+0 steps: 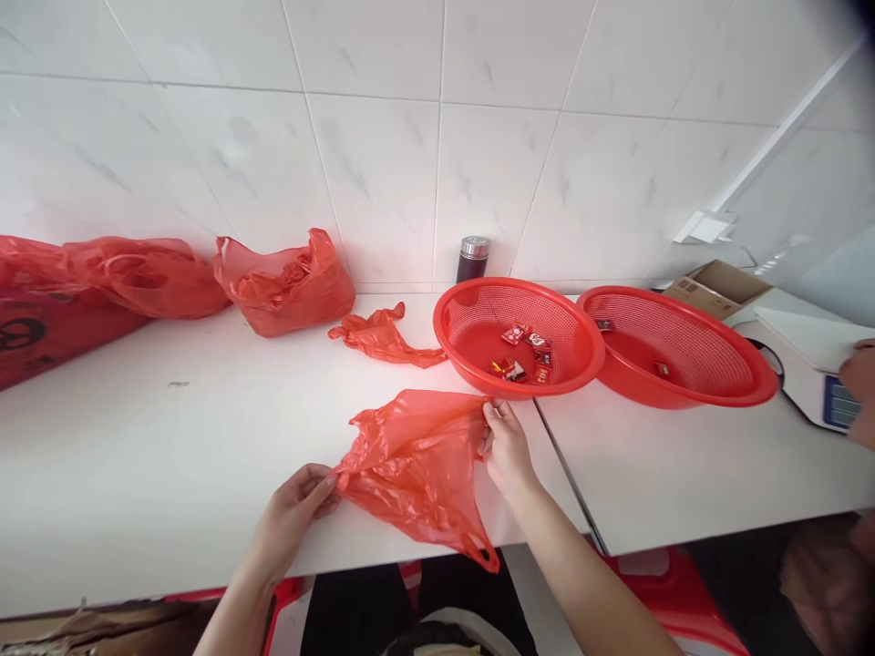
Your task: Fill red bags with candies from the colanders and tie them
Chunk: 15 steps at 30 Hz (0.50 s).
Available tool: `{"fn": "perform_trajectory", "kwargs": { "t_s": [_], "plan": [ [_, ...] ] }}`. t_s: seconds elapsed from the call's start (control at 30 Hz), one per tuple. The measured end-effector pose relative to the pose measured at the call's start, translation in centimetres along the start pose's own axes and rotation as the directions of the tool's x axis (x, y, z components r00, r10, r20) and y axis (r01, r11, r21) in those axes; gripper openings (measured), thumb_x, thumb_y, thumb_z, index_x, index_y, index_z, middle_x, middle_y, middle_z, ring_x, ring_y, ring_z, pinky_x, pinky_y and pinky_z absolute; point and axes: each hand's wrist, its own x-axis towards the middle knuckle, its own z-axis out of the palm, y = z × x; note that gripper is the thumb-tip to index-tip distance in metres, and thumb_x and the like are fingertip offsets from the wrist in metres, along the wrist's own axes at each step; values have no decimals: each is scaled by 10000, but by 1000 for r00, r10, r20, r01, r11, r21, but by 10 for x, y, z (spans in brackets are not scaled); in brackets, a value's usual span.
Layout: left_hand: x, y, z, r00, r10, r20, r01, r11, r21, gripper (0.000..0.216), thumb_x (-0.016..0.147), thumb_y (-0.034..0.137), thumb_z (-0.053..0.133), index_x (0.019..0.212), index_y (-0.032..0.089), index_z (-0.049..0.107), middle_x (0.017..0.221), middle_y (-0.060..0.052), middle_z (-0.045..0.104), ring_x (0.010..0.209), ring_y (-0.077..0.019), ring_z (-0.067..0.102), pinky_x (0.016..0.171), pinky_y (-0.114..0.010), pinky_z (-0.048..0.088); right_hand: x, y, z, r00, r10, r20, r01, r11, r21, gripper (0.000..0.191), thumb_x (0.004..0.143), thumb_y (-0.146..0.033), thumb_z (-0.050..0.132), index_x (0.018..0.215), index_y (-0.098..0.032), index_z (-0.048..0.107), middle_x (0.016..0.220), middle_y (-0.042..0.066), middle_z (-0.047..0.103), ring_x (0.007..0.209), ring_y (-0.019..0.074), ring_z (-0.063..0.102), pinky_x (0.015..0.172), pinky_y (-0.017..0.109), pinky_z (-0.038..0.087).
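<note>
A thin red plastic bag point(416, 469) lies spread on the white counter point(170, 456), one corner hanging over the front edge. My left hand point(297, 510) pinches the bag's left edge with closed fingers. At the bag's upper right edge my right hand point(507, 446) grips the plastic, fingers closed. Just beyond my right hand stands a red mesh basket point(518, 335) with several small wrapped sweets point(525, 351) in it.
A second red basket point(676, 357) holds a few sweets. A crumpled red bag point(383, 337), a filled red bag point(283, 284) and more red bags point(102, 282) lie toward the wall. A dark flask point(471, 259), a cardboard box point(716, 287), a white scale point(813, 360) and another person's hand point(861, 387) are at the right.
</note>
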Motion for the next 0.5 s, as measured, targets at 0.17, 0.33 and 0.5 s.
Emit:
{"fn": "perform_trajectory", "kwargs": {
  "t_s": [0.17,0.33,0.5],
  "plan": [
    [-26,7,26,840,246,-484,-225,969,103,342,758,471,659,1001,249,564,971,-26,589,900,-210,617,849,-411,538,-28,-23,11,994,90,-68,-63,945,320,291,765,-399,703,863,-234,485,768,-36,634,602,100,587,561,231,486],
    [-59,19,104,758,628,-177,-544,758,359,524,759,357,682,1222,287,447,1282,-106,496,1210,-296,493,1015,-496,414,-65,-29,41,1000,27,14,-30,954,299,210,850,-387,620,902,-245,476,872,1,648,736,143,636,684,290,527],
    [-28,9,120,912,387,-137,-355,911,208,626,759,377,632,1316,165,444,1263,-165,576,1100,-320,594,860,-454,506,-113,-25,59,905,-230,359,304,938,-166,212,912,-331,520,1101,-242,555,1115,64,619,1025,205,601,909,353,489]
  ]
}}
